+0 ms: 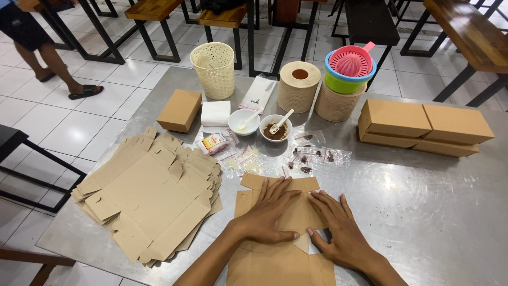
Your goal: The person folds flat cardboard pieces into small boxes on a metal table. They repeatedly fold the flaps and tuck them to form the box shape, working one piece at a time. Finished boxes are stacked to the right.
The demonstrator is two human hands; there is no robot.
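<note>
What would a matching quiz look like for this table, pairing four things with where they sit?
Things:
1. flat cardboard sheet
2. stack of flat sheets
3. juicer
4. white spoon

Places:
A. in the bowl of brown powder
B. on top of the woven canister
C. under both hands
D. on the table's left part

Pairs: 1-C, 2-D, 3-B, 4-A

Big stack of flat cardboard blanks (151, 198) on the left of the steel table (439, 212). Behind it a folded box (180, 110), napkins (216, 113), a cream basket (212, 69) and a paper roll (299, 86). Two small bowls (244, 122) with spoons, one holding brown powder, I think. Little zip bags (309, 154) sit in front. Stacked boxes (423, 127) are on the right, and a pink juicer (350, 67).
</note>
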